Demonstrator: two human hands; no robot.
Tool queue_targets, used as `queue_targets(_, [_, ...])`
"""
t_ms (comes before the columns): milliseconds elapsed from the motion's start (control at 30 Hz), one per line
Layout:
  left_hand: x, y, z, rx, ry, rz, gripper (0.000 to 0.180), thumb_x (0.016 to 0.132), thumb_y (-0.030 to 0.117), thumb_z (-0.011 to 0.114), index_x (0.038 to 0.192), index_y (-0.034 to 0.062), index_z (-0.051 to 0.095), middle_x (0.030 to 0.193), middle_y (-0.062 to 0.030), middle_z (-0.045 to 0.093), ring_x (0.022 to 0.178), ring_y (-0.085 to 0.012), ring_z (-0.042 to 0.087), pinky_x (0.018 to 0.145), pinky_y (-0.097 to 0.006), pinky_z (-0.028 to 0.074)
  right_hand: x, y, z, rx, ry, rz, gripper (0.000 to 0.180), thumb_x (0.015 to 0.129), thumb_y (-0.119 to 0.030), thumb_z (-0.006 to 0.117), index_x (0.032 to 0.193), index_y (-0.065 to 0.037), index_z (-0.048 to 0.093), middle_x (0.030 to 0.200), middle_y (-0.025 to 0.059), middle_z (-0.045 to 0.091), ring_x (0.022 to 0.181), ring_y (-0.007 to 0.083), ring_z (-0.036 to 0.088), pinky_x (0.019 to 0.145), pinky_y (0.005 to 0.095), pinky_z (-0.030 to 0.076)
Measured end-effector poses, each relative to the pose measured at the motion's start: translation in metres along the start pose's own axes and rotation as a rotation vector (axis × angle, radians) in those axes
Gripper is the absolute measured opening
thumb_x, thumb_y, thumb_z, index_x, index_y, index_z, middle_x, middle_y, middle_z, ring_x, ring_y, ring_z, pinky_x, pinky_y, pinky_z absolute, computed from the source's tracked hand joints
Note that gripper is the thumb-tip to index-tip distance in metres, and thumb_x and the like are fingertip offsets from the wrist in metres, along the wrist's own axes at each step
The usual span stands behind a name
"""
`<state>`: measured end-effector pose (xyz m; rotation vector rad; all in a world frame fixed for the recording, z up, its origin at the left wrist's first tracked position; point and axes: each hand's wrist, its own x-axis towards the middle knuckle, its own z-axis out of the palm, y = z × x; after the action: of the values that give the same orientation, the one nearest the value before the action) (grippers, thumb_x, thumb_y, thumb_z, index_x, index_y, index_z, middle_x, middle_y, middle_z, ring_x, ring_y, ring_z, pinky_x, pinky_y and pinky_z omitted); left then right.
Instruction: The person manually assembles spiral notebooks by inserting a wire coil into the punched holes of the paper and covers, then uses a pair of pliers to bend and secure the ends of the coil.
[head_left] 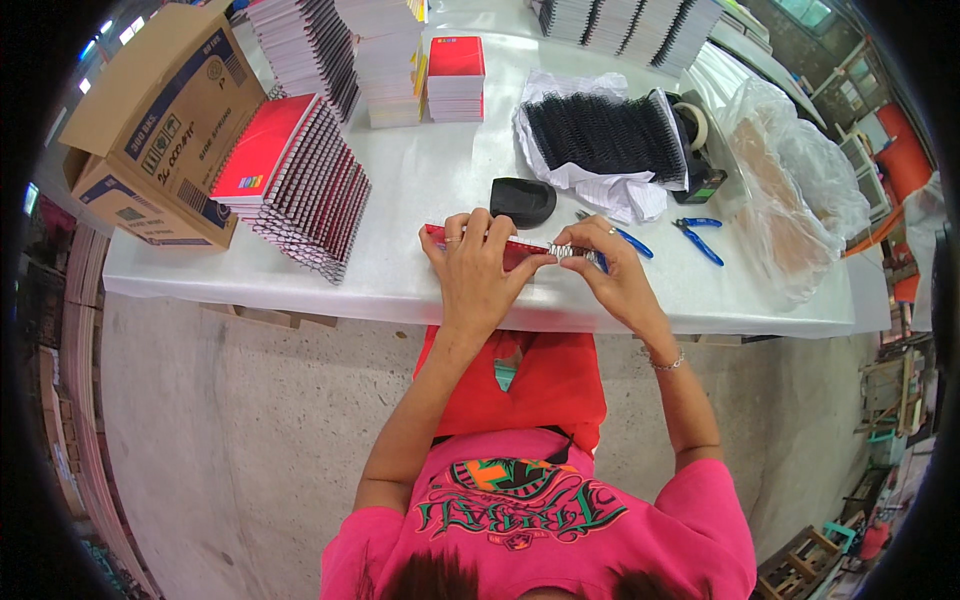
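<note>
At the table's near edge I hold a red-covered notebook (pixel 519 254) on edge, its spine up. My left hand (pixel 474 275) is closed around it from the left, thumb along the near side. At the notebook's right end, the thumb and fingers of my right hand (pixel 615 280) are pinched on a spiral wire (pixel 562 252). Blue-handled cutting pliers (pixel 634 243) lie just beyond my right hand, partly hidden by it. A second pair of blue-handled pliers (pixel 700 238) rests farther right. Beyond the notebook sits a black, round-fronted object (pixel 522 202).
Left stand a cardboard box (pixel 160 130) and a tall stack of red spiral notebooks (pixel 300 190). More stacks (pixel 390 70) and a small red pile (pixel 456 80) stand behind. Black spiral wires (pixel 600 135) lie on white paper, with a tape dispenser (pixel 700 150) and plastic bag (pixel 795 190) rightward.
</note>
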<state>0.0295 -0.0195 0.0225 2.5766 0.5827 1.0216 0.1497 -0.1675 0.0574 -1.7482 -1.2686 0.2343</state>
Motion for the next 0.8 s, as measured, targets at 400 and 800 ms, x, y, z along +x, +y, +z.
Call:
queue_targets(400, [0.002, -0.017, -0.015, -0.289, 0.110, -0.089, 0.036, 0.082, 0.025, 0.074, 0.110, 0.0080, 0.057, 0.116, -0.0141, 0.047, 0.107, -0.0300, 0.047, 0.096, -0.045, 0.039, 0.015, -0.013, 0.009, -0.396, 0.076, -0.157, 0.010, 0.093, -0.014, 0.059, 0.094, -0.003, 0.059, 0.084, 0.0128, 0.058, 0.083, 0.0320, 0.056, 0.071, 0.0401, 0.042])
queue_targets(800, [-0.005, -0.060, -0.044, -0.491, -0.091, -0.158, 0.038, 0.087, 0.026, 0.071, 0.110, 0.0030, 0.051, 0.109, -0.0123, 0.040, 0.102, -0.0265, 0.047, 0.092, -0.036, 0.040, 0.053, 0.026, 0.014, -0.055, -0.247, 0.045, 0.024, 0.095, -0.019, 0.060, 0.108, 0.001, 0.061, 0.104, 0.0112, 0.061, 0.089, 0.0206, 0.058, 0.079, 0.0311, 0.046])
